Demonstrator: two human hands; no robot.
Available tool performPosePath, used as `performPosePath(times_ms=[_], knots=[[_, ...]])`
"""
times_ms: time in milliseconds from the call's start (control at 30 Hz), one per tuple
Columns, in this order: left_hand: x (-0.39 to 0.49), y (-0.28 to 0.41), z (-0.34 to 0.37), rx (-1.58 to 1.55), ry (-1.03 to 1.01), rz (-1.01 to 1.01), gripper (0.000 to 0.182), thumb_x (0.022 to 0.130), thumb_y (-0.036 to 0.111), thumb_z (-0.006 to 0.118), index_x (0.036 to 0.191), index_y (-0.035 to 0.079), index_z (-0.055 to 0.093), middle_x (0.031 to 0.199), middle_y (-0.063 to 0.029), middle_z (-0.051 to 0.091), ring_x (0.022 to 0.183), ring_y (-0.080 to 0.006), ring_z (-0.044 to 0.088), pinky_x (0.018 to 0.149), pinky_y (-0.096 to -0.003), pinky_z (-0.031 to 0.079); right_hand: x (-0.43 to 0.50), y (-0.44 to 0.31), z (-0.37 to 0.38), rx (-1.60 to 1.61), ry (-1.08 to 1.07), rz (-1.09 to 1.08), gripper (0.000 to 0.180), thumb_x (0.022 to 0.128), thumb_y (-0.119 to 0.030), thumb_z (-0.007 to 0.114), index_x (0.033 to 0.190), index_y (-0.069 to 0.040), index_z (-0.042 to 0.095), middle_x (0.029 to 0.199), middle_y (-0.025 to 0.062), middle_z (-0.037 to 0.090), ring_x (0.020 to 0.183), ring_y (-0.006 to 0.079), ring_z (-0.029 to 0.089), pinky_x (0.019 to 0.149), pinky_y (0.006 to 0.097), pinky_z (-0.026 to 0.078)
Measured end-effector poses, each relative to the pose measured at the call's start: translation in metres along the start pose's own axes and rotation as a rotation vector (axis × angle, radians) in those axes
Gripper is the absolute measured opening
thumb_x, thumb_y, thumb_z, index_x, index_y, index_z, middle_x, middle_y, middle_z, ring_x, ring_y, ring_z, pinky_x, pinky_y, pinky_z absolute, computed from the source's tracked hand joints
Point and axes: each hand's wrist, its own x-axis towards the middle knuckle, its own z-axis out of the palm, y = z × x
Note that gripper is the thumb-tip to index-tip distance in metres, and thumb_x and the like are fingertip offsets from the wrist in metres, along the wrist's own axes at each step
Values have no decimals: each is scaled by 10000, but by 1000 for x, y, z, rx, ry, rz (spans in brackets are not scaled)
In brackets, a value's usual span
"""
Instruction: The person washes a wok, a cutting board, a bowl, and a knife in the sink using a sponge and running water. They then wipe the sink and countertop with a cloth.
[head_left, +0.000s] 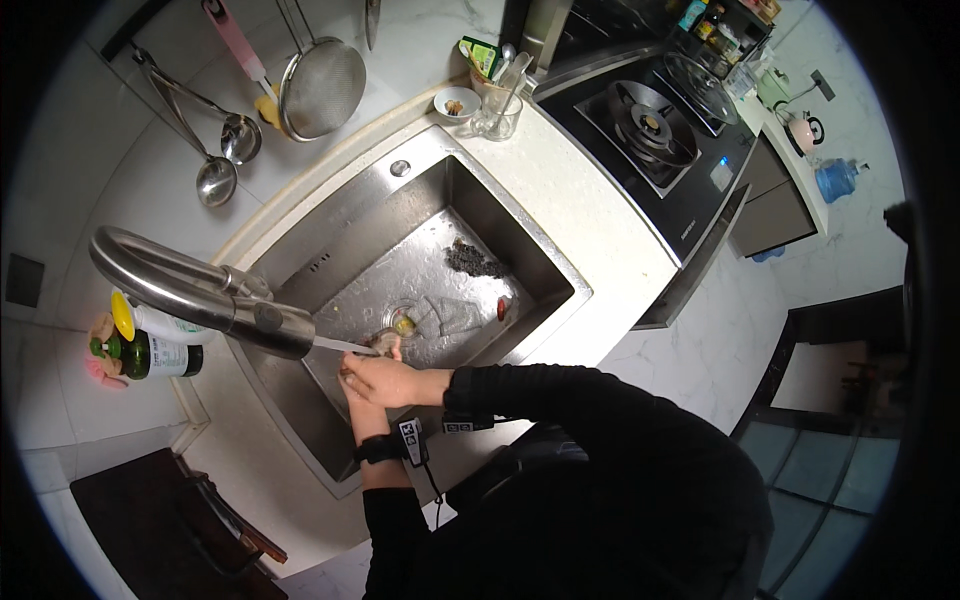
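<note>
My right hand (388, 381) is laid over my left hand (352, 379), and the two touch above the near left part of the stainless steel sink (495, 187). A stream of water from the steel faucet (271, 328) falls on them. Something pale and brownish (386, 343) shows at my fingertips; I cannot tell what it is or which hand bears it. The fingers of my left hand are mostly hidden. Beyond lie yellow-green scraps (405, 325) at the drain, a grey mesh-like piece (454, 316), a dark scouring pad (474, 259) and a small red piece (502, 308).
Pump and squeeze bottles (161, 355) stand behind the faucet. Ladles (217, 181) and a mesh strainer (324, 88) hang on the wall. A small white bowl (457, 104) and a glass mug (501, 116) stand by the sink's far corner, near the gas stove (622, 165). Cables hang by both wrists.
</note>
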Motion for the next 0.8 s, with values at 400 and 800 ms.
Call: performPosePath(times_ms=[400, 800], knots=[[14, -12, 24, -13, 285, 78, 344, 928, 323, 374, 1208, 136, 446, 1161, -47, 524, 1051, -225, 519, 813, -413, 464, 41, 44, -40, -528, 73, 105, 238, 824, -318, 506, 861, -121, 633, 898, 104, 602, 834, 319, 572, 723, 425, 435], [15, 8, 35, 402, 566, 98, 204, 846, 76, 451, 984, -15, 571, 941, -93, 594, 863, -196, 560, 747, -310, 447, -14, 32, -59, -235, -105, -164, 163, 784, -133, 554, 920, -55, 599, 943, 134, 578, 956, 326, 516, 775, 413, 417]])
